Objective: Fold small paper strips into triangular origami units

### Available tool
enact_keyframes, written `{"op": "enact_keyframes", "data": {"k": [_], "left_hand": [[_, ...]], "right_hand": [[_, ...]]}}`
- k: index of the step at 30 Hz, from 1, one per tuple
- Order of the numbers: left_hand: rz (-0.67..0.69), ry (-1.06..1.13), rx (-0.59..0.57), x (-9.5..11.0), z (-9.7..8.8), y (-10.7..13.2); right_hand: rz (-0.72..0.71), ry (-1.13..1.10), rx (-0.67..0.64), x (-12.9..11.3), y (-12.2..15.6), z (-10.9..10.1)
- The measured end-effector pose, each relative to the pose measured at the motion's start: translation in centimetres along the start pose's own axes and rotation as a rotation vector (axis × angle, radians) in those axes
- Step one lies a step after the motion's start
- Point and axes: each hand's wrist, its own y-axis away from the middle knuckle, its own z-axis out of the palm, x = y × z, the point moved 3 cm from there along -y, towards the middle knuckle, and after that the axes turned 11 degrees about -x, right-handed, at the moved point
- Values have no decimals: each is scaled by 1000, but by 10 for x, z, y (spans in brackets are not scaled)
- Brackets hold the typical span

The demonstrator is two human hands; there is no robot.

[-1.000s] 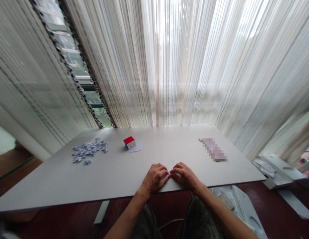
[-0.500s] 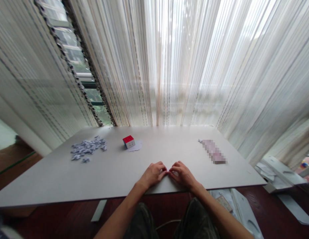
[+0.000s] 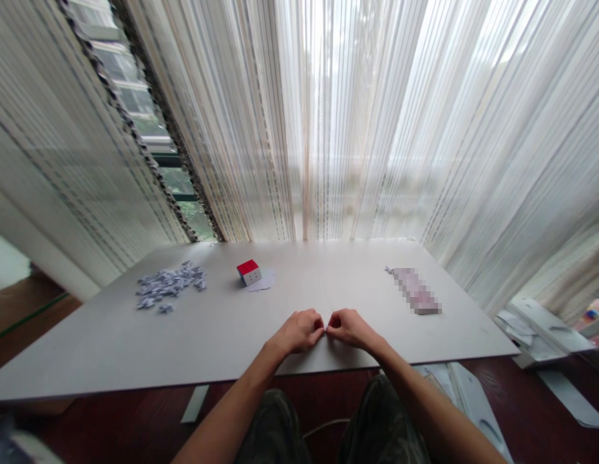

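Note:
My left hand (image 3: 304, 330) and my right hand (image 3: 348, 327) meet near the table's front edge, their fingertips almost touching. Both are closed in a pinch with thumb against forefinger. A tiny pale bit shows between the fingertips, too small to name. Beyond them to the left, a puzzle cube (image 3: 250, 272) with a red top and a white side sits partly on some white paper slips (image 3: 265, 281). Farther left lies a pile of small folded paper pieces (image 3: 167, 283), with one piece (image 3: 165, 309) apart from it.
On the right of the white table (image 3: 207, 348) lies a blurred-out pinkish stack (image 3: 416, 290), with a small folded piece (image 3: 388, 269) at its far end. Striped sheer curtains (image 3: 319, 129) hang along the back edge. White drawers (image 3: 478, 399) stand below on the right.
The fingers of both hands have curled tighter into a pinch, and the right hand has tilted slightly. The cube, pile and stack have stayed in place; the view has shifted a little.

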Motion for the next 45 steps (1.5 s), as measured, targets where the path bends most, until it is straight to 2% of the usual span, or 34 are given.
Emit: {"op": "enact_keyframes", "data": {"k": [4, 8, 16, 21, 30, 35, 40, 45], "left_hand": [[-72, 31, -71, -6, 1, -6], [-76, -11, -123, -6, -3, -10], [-109, 15, -197, -12, -4, -19], [-72, 71, -240, -16, -8, -18], [-22, 70, -273, -8, -17, -22], [-58, -111, -309, 6, -22, -21], [-44, -293, -236, 16, -18, -19], [-11, -301, -174, 16, -12, -13]], "right_hand": [[60, -27, -112, -2, -5, -7], [78, -34, -231, -3, -8, -11], [84, 27, -303, 2, -15, -17], [110, 26, -373, 4, -22, -18], [108, 55, -363, 2, -21, -18], [117, 41, -384, 0, -19, -19], [79, 72, -346, 1, -17, -17], [46, 47, -331, 3, -15, -17]]}}
